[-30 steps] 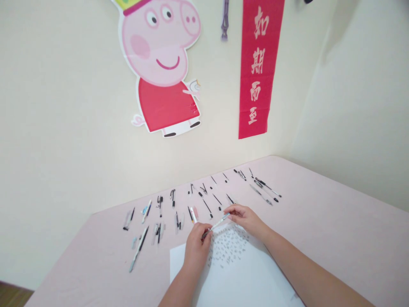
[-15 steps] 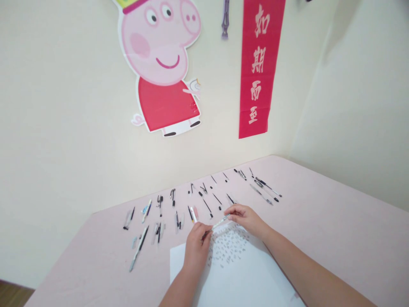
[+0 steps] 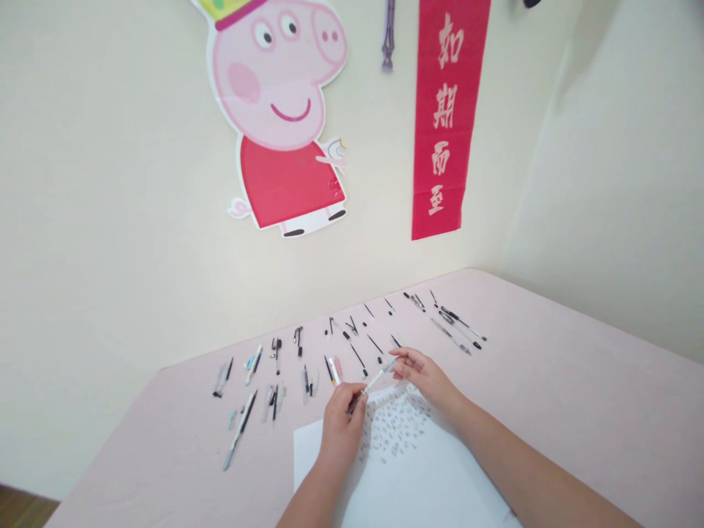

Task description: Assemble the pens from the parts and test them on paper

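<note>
A slim pale pen (image 3: pixel 378 378) is held slantwise above the top edge of a white sheet of paper (image 3: pixel 418 484). Its lower left end is in the closed fingers of my left hand (image 3: pixel 342 425), where a dark part shows by the fingertips. The upper right end, light blue, is pinched by the fingers of my right hand (image 3: pixel 422 372); the thumb side is partly hidden. Under both hands, many small dark marks (image 3: pixel 393 429) cover the upper part of the paper.
Several taken-apart pens lie in rows on the pink table: a white-and-dark pen (image 3: pixel 240 429) at left, black refills (image 3: pixel 358 359) in the middle, clear pens (image 3: pixel 451 336) at right. A pig cutout (image 3: pixel 291 180) and a red banner (image 3: pixel 448 139) hang on the wall behind.
My right hand has shifted slightly at the pen's upper end, and more of the light blue end shows. My left hand keeps its grip. The view has tilted a little.
</note>
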Demonstrator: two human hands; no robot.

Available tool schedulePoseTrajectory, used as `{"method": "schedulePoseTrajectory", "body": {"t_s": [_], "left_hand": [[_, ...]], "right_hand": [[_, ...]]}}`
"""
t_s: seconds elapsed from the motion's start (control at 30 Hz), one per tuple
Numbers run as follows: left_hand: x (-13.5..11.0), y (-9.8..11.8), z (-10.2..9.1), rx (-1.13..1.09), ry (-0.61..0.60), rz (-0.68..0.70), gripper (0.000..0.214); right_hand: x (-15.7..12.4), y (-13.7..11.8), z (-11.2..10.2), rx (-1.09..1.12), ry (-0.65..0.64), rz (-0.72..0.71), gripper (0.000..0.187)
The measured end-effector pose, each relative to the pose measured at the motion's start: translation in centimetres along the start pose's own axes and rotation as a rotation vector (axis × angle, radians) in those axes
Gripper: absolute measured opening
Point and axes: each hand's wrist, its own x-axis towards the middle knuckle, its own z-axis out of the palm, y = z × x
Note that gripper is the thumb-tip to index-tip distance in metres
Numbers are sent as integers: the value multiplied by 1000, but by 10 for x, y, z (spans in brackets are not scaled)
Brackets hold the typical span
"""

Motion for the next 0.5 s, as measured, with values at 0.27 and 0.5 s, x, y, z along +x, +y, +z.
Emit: {"method": "schedulePoseTrajectory", "body": {"t_s": [0.27,0.5], "left_hand": [[-1,-24,10,-244,79,-164,32],[-2,-16,10,-307,79,-153,37]], "right_hand": [[-11,-8,9,-236,-161,-161,25],[-22,-15,25,-395,-355,-281,33]]}}
